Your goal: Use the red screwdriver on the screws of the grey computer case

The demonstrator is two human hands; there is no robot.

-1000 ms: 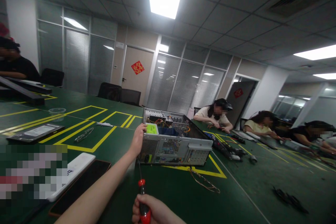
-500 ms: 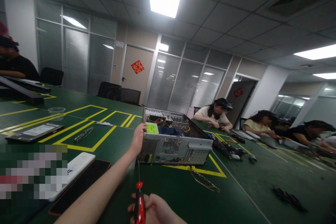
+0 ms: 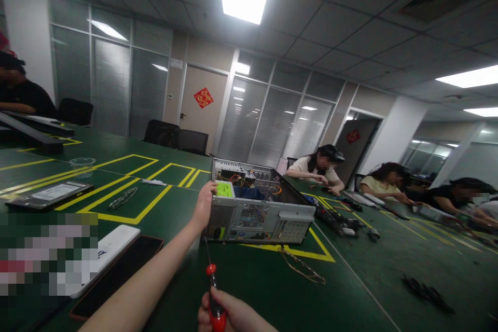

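An opened computer case (image 3: 272, 216) lies on the green table, its vented rear panel facing me. Inside are coloured wires and a power supply with a bright yellow-green label (image 3: 224, 190). My left hand (image 3: 203, 205) grips the case's upper left corner beside that label, fingers over the edge. In my right hand (image 3: 229, 311) is a red and black screwdriver (image 3: 213, 293), held around its handle. The shaft points away from me toward the lower left corner of the rear panel; whether the tip touches a screw cannot be made out.
A phone (image 3: 116, 275) and a white device (image 3: 112, 257) lie left, with a hard drive (image 3: 54, 193) and plastic cup (image 3: 83, 166) beyond. Glasses (image 3: 303, 265) lie before the case; black cables (image 3: 426, 293) lie right. Co-workers (image 3: 317, 168) sit across the table.
The screwdriver's handle has swung slightly right and tilted, and my right hand's fingers have shifted around it. My left hand and the case stay put.
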